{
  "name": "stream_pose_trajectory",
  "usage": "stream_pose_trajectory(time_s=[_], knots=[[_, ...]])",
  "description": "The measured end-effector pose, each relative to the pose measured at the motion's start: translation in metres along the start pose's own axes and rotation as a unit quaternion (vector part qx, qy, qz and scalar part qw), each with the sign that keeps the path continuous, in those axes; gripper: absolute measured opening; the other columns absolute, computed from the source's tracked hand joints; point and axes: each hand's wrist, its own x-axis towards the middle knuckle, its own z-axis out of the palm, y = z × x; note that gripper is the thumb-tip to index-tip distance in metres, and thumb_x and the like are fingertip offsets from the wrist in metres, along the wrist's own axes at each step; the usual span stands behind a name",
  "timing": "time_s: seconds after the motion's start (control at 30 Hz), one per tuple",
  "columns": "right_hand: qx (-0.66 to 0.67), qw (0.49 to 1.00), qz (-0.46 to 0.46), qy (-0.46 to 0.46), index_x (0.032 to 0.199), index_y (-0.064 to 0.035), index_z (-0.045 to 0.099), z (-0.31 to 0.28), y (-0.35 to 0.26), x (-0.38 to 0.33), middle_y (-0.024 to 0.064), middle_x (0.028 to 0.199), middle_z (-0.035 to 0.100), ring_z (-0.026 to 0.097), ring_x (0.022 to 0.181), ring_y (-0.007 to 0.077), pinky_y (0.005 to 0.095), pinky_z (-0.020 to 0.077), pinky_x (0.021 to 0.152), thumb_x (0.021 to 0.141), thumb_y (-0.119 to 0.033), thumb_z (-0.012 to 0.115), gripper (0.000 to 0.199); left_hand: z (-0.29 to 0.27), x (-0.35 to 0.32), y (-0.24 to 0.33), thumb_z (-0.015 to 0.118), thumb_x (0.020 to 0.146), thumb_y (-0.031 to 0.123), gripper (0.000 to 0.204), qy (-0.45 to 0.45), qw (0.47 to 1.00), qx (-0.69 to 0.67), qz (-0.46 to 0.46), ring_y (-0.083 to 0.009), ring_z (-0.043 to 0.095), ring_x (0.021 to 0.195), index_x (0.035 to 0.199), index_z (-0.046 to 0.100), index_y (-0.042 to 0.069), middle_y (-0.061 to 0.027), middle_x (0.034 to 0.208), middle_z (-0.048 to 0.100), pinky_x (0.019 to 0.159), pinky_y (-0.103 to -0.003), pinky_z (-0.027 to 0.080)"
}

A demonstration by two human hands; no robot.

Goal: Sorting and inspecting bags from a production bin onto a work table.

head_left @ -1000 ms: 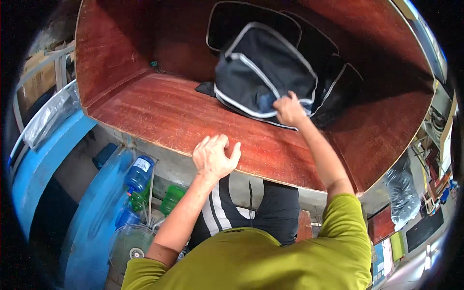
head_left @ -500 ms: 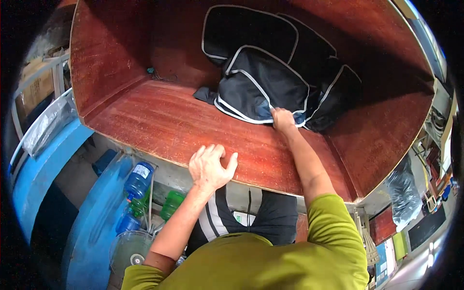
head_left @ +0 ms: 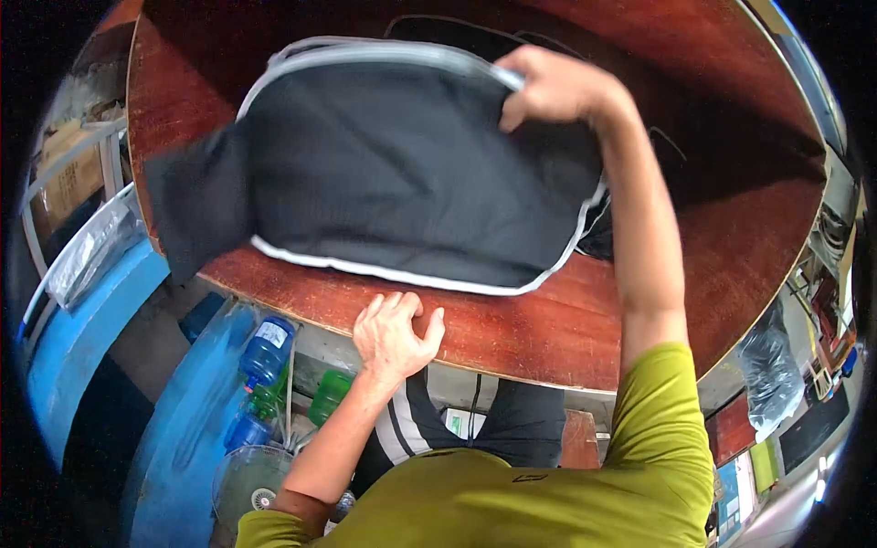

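Note:
My right hand pinches the upper right rim of a black fabric piece with white piping, holding it up over the red-brown wooden surface. The piece is wide with rounded corners, and a black flap hangs off its left end. Part of the right hand's grip is hidden by the fabric. My left hand rests on the front edge of the wooden surface with fingers apart and nothing in it, just below the fabric's lower border. Behind the raised piece, more black pieces with pale edging show only in part.
Tall wooden walls enclose the work surface at the sides and back. Below to the left are a blue water bottle, a green bottle and a fan. A plastic bag hangs at the right.
My right hand has lifted the front black piece off the pile, moving up and away with it, so it now spreads wide toward the left. My left hand has stayed at the edge.

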Motion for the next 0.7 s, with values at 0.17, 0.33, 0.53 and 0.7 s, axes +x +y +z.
stream_pose_trajectory(time_s=[0.17, 0.33, 0.53, 0.7], knots=[[-0.128, 0.942, 0.167, 0.260, 0.135, 0.0012, 0.057, -0.021, 0.126, 0.061, 0.0242, 0.133, 0.062, 0.058, 0.127, 0.0338, 0.0377, 0.0459, 0.108, 0.063, -0.052, 0.092, 0.097, -0.002, -0.001, -0.005, 0.076, 0.078, 0.032, 0.028, -0.010, 1.000, 0.012, -0.016, -0.0277, 0.055, 0.062, 0.069, 0.058, 0.013, -0.0041, 0.063, 0.053, 0.058, -0.041, 0.045], [0.236, 0.896, 0.194, 0.323, 0.155, -0.0084, 0.040, 0.071, 0.264, 0.060, 0.0162, 0.161, 0.036, 0.030, 0.150, 0.0338, 0.0611, 0.0206, 0.119, 0.078, -0.070, 0.072, 0.103, -0.003, 0.000, -0.007, 0.077, 0.076, 0.035, 0.028, -0.035, 0.998, 0.030, -0.036, -0.0281, 0.057, 0.065, 0.069, 0.060, 0.014, -0.0046, 0.067, 0.056, 0.059, -0.041, 0.047], [0.461, 0.727, 0.307, 0.407, 0.125, 0.0105, 0.063, 0.146, 0.321, 0.101, 0.0174, 0.126, 0.067, 0.064, 0.112, 0.0259, 0.0391, 0.0494, 0.096, 0.069, -0.043, 0.088, 0.082, 0.008, 0.008, -0.002, 0.079, 0.073, 0.028, 0.024, -0.033, 0.999, 0.005, -0.016, -0.0238, 0.049, 0.054, 0.071, 0.061, 0.014, -0.0017, 0.057, 0.046, 0.056, -0.037, 0.041], [0.418, 0.746, 0.297, 0.424, 0.104, 0.0137, 0.070, 0.164, 0.316, 0.125, 0.0161, 0.103, 0.072, 0.068, 0.090, 0.0224, 0.0347, 0.0534, 0.080, 0.068, -0.034, 0.087, 0.062, 0.010, 0.009, -0.001, 0.079, 0.074, 0.023, 0.020, -0.042, 0.999, 0.005, -0.008, -0.0231, 0.048, 0.053, 0.074, 0.062, 0.013, -0.0016, 0.057, 0.045, 0.055, -0.037, 0.038]])
